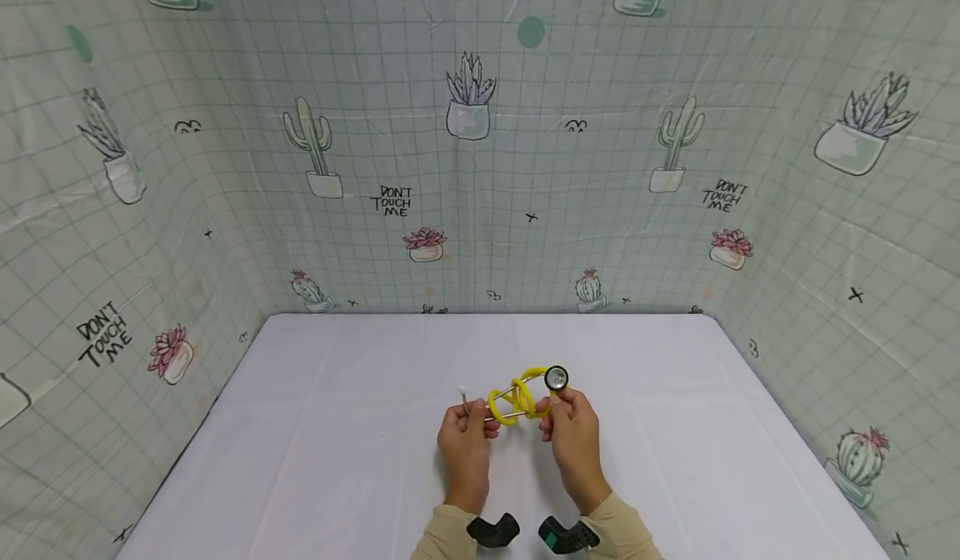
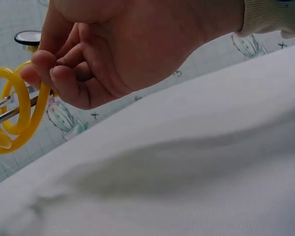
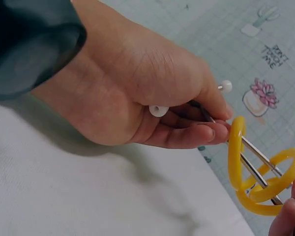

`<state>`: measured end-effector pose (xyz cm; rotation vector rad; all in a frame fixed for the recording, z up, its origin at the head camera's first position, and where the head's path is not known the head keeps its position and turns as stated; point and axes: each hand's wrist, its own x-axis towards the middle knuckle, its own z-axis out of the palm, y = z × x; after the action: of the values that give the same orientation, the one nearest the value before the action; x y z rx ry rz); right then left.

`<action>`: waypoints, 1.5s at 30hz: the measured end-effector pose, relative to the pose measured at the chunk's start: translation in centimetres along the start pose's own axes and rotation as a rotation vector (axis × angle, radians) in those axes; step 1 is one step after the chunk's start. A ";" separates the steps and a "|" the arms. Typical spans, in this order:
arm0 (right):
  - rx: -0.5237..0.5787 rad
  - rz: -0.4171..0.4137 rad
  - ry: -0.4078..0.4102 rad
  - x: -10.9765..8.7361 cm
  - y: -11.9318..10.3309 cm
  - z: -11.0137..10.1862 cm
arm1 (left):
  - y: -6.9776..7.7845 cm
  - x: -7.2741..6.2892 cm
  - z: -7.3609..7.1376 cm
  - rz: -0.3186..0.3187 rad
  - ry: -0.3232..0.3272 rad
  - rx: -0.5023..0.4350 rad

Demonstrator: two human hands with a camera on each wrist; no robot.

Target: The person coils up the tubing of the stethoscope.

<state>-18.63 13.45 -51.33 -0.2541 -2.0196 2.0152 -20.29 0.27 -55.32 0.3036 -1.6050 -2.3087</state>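
A stethoscope with yellow tubing [image 1: 501, 417] is held up over the table between both hands. My left hand [image 1: 465, 453] grips its metal ear tubes, with one white ear tip [image 1: 462, 390] sticking up past the fingers. Another white ear tip [image 3: 158, 111] shows at the palm in the right wrist view. The tubing is looped around the metal tubes [image 3: 255, 169]. My right hand [image 1: 579, 447] pinches the tubing near the round, dark-rimmed chest piece [image 1: 557, 377]. In the left wrist view, curled right fingers [image 2: 69, 88] touch a yellow loop [image 2: 39, 110].
A white-covered table [image 1: 337, 443] lies beneath the hands. Grid-patterned cloth [image 1: 525, 168] with printed cacti surrounds it at the back and sides. Black devices are strapped on the left wrist [image 1: 493, 532] and the right wrist [image 1: 567, 536].
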 end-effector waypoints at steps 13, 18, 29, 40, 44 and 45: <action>0.029 -0.142 0.057 0.3 0.7 0.1 | -0.1 -0.5 0.3 -0.011 -0.049 0.009; 0.052 -0.189 0.095 0.3 0.9 0.2 | -0.2 -0.5 0.4 0.001 -0.053 0.001; -0.148 -0.241 0.219 0.0 0.1 0.6 | -0.6 -0.7 0.5 0.054 -0.041 0.027; -0.446 -0.474 0.257 1.0 1.0 0.1 | -0.3 -1.2 0.7 0.149 -0.021 0.091; -0.506 -0.448 0.233 1.1 0.9 0.1 | -0.4 -1.2 0.8 0.197 -0.006 0.085; -0.520 -0.440 0.225 1.1 0.9 0.1 | -0.4 -1.1 0.8 0.213 0.000 0.083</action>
<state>-19.79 13.72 -52.10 -0.1146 -2.1798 1.1363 -19.55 1.51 -55.41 0.1431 -1.6494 -2.0879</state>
